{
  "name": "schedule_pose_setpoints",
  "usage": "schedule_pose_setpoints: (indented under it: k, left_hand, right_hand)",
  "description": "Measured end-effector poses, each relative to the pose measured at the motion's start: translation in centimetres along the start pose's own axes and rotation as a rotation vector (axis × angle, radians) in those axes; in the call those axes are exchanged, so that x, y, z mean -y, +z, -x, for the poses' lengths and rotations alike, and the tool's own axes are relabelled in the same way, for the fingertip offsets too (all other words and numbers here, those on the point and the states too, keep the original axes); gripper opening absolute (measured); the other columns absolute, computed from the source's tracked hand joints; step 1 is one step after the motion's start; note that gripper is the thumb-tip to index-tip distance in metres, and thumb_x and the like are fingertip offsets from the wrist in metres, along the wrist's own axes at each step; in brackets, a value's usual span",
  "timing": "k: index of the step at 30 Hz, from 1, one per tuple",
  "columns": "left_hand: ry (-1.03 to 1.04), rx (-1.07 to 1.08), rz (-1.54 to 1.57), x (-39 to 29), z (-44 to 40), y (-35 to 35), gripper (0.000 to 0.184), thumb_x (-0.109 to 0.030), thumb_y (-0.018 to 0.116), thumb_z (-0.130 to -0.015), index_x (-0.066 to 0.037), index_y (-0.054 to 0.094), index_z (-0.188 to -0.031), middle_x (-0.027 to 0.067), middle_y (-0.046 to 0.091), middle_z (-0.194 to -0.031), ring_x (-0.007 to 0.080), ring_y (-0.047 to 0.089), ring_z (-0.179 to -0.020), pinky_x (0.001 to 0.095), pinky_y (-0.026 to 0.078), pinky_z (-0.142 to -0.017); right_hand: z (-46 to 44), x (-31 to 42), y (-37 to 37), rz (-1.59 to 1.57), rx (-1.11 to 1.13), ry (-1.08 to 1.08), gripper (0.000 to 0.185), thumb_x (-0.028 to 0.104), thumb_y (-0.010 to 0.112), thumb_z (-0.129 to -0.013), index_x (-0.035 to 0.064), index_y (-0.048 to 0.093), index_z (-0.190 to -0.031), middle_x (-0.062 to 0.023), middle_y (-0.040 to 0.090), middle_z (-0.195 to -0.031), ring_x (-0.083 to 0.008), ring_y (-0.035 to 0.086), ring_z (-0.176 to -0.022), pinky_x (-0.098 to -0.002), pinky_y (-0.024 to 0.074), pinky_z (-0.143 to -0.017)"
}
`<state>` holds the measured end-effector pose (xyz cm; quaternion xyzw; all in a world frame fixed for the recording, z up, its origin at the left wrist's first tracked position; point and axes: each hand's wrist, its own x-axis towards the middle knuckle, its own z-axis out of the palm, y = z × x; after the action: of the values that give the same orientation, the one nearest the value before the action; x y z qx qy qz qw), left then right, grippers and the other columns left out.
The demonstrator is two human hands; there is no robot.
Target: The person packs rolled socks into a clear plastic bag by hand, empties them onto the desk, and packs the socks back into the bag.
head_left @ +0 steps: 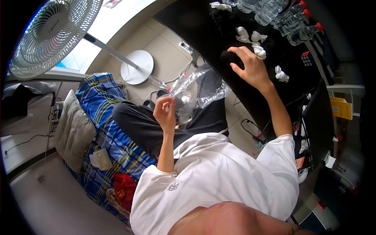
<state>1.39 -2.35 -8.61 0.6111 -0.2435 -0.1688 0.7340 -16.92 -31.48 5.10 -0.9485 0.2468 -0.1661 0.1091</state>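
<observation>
My right hand (252,69) is over the black table, thumb and fingers curved around a dark, matte bundle (226,57) that looks like a balled black sock. Close by lie several white, twisted cloth bundles, like balled socks; one white bundle (259,51) is right beside my knuckles, another (281,74) farther right. My left hand (164,111) is closed above my lap, fingers curled at the edge of a crinkled clear plastic bag (197,92). The bag spreads between my legs; exactly what the fingers pinch is partly hidden.
Several clear bottles with red caps (303,34) stand along the table's far edge. A puzzle cube (306,58) is near them. More dark bundles (223,21) lie at the back of the black table (188,17). A standing fan (51,29) rises from a round white base (137,67) at left.
</observation>
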Motion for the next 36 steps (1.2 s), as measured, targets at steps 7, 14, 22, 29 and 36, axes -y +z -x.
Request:
schedule_pose_setpoints:
  k: [7, 14, 22, 29, 36]
  left_hand:
    - [0.019, 0.001, 0.015, -0.2, 0.0, 0.1, 0.008, 0.001, 0.074, -0.094, -0.001, 0.069, -0.1, 0.0015, 0.066, -0.097, 0.0094, 0.06, -0.092, 0.0257, 0.048, -0.084]
    - [0.017, 0.001, 0.012, -0.2, 0.0, 0.0, 0.008, 0.001, 0.074, -0.094, -0.001, 0.069, -0.101, 0.0017, 0.066, -0.097, 0.0093, 0.06, -0.092, 0.0258, 0.048, -0.084]
    - [0.011, 0.002, 0.031, -0.5, 0.1, 0.2, 0.008, 0.001, 0.073, -0.095, -0.001, 0.068, -0.101, 0.0011, 0.066, -0.097, 0.0089, 0.059, -0.091, 0.0255, 0.047, -0.083]
    - [-0.01, 0.008, 0.037, -0.3, 0.6, 0.3, 0.008, 0.001, 0.074, -0.094, -0.001, 0.068, -0.101, 0.0011, 0.066, -0.096, 0.0088, 0.059, -0.091, 0.0257, 0.048, -0.083]
    - [0.001, 0.013, 0.037, -0.3, 0.6, 0.5, 0.008, 0.001, 0.073, -0.095, -0.001, 0.069, -0.101, 0.0009, 0.066, -0.096, 0.0087, 0.059, -0.091, 0.0257, 0.047, -0.084]
  right_hand:
    - [0.1, 0.7, -0.5, -0.076, 0.077, -0.058, 0.042, 0.01, 0.07, -0.086, 0.012, 0.062, -0.127, -0.0088, 0.066, -0.12, -0.0289, 0.07, -0.107, -0.0405, 0.059, -0.092]
    - [0.3, 3.0, -0.8, -0.277, 0.291, -0.228, 0.056, 0.004, 0.077, -0.081, 0.0146, 0.06, -0.134, -0.0106, 0.06, -0.129, -0.0316, 0.063, -0.12, -0.0406, 0.0546, -0.103]
    - [-0.1, 0.5, -4.0, -0.206, 0.107, -0.127, 0.047, 0.009, 0.078, -0.086, 0.0104, 0.064, -0.131, -0.0103, 0.066, -0.128, -0.0277, 0.069, -0.107, -0.0371, 0.0588, -0.093]
    - [-0.1, -3.6, -5.3, 0.088, -0.038, 0.034, 0.035, 0.023, 0.073, -0.093, 0.0127, 0.067, -0.126, -0.0098, 0.071, -0.119, -0.0304, 0.07, -0.108, -0.0409, 0.056, -0.093]
    - [0.4, -8.4, -3.0, -0.097, 0.093, 0.185, 0.041, 0.02, 0.075, -0.089, 0.0141, 0.067, -0.128, -0.0131, 0.071, -0.118, -0.0356, 0.07, -0.105, -0.042, 0.055, -0.09]
